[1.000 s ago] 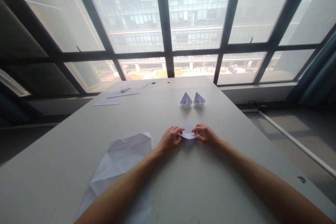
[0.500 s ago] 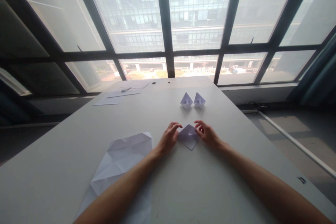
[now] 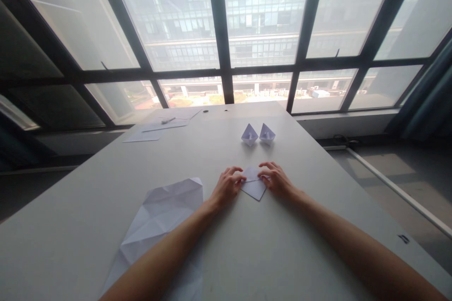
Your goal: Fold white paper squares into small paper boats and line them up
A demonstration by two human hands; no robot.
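Nearby, two paper boats (image 3: 249, 136) (image 3: 267, 136) stand beyond folded paper (image 3: 254, 189).

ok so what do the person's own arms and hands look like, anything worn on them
Both the left forearm and right forearm are bare, with no sleeve in view. No watch or bracelet shows at either wrist. The left hand and right hand are ungloved; fine finger details are too small to tell.

folded paper (image 3: 254, 190) partly behind fingers (image 3: 271, 174)

White folded paper (image 3: 254, 190), white table (image 3: 247, 249), black window frames (image 3: 221, 23)
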